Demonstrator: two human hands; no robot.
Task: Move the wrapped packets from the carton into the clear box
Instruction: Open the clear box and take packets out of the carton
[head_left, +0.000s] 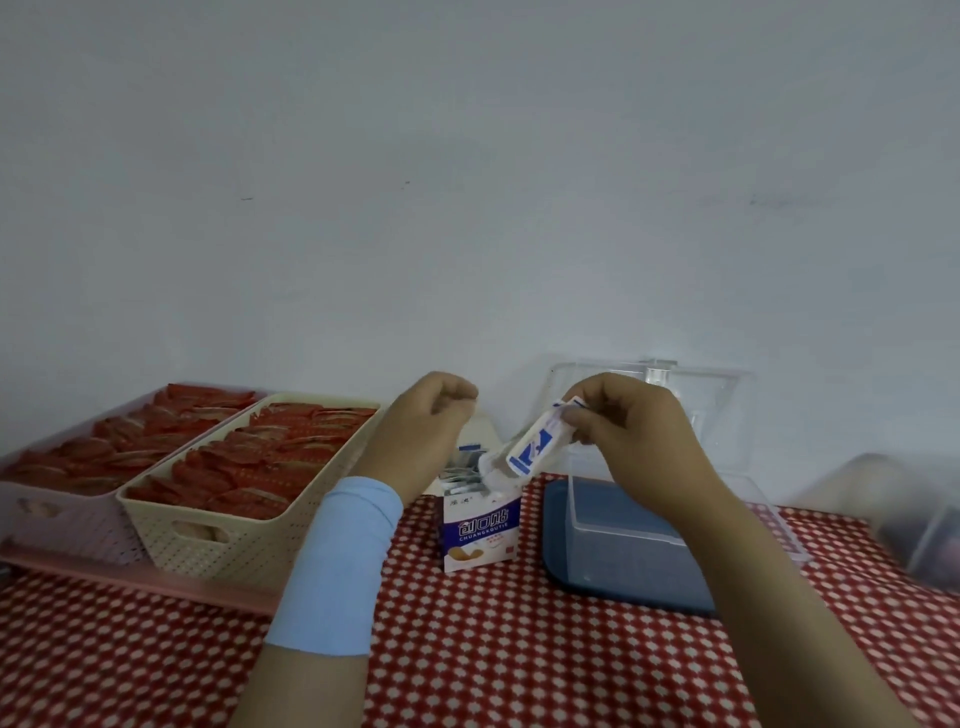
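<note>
A bundle of wrapped packets (535, 447), white with blue print, is tilted in the air just above the open top of the carton (480, 535), its lower end touching or almost touching the opening. The right hand (628, 431) pinches the upper end of the bundle, thumb and fingers (582, 415) curled round it, the forearm reaching in from the lower right. More packets (460, 474) stand on edge inside the carton, which is upright on the worktop (519, 649). The left hand (426, 415) hangs just left of the carton's top with its fingers curled toward the thumb; whether they pinch anything cannot be told. A light blue sleeve band (337, 561) wraps the left forearm. Just right of the carton stands the clear box (602, 525), its lid (727, 395) raised behind it, resting on a dark blue tray (561, 551). The worktop is covered by a red cloth with a white pattern. To the left, a cream basket (249, 540) and a pink basket (67, 525) hold red packets, side by side on a pink tray (156, 582). A blurred clear container (924, 525) sits at the far right. A plain pale wall (467, 182) rises behind.
</note>
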